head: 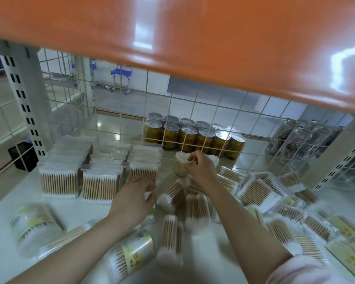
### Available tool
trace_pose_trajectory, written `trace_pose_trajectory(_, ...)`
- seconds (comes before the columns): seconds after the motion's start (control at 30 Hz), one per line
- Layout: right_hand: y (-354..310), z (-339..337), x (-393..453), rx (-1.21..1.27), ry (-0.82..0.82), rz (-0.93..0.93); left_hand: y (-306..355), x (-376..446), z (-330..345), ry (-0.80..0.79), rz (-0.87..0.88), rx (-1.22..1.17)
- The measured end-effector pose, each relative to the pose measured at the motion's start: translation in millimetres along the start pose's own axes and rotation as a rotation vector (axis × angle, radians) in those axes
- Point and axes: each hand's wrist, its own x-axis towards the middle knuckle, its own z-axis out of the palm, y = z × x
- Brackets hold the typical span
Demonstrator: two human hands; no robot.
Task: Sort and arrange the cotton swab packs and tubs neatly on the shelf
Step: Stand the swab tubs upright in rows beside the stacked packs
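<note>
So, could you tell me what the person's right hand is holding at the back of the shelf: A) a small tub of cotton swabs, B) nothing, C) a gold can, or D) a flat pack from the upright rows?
A: the right hand has its fingers curled round a small clear tub held by the wire grid, in front of the gold cans.

White shelf (12,201): three upright rows of cotton swab packs (99,169) at back left. Right of the rows, a loose heap of packs (260,191). In front of the rows, round tubs (34,226) on their sides. Behind the rows, past the wire mesh, gold cans (193,138).
</note>
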Motion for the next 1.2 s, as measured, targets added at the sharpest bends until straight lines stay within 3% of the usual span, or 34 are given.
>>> trace_pose_trajectory(0.43, -4.1, -13.0, -14.0, -0.149, 0.009, -0.138, 0.8, -11.0, -5.0, -0.004, -0.01, -0.006)
trace_pose_trajectory(0.8, -13.6, -7.7, -53.8, -0.212, -0.259, -0.275, -1.6, -22.3, -9.2, -0.016, -0.016, -0.005)
trace_pose_trajectory(0.93, -22.0, -9.3, -59.2, -0.341, -0.389, -0.352, -5.4, -25.1, -10.7, -0.017, -0.033, -0.015)
trace_pose_trajectory(1.2, -32.8, -3.4, -54.7, -0.391, -0.456, -0.393, -11.4, -26.7, -12.9, -0.011, -0.036, -0.021)
